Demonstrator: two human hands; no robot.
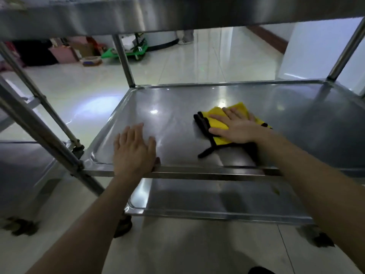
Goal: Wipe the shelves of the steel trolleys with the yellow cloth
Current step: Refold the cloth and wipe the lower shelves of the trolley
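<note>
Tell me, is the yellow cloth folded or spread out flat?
Folded: the yellow cloth shows stacked black-edged layers under the right hand.

Dim light, glare spots on the steel shelf (177, 99), edges bowed

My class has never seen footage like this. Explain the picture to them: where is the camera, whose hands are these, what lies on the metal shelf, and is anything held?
There is no machine: a person works bare-handed. The picture comes from a camera worn on their head, looking forward and down. The right hand lies flat on a yellow cloth, pressing it onto the middle shelf of a steel trolley. The left hand rests flat at that shelf's near edge, gripping nothing. A lower shelf sits beneath, a top shelf overhead.
</note>
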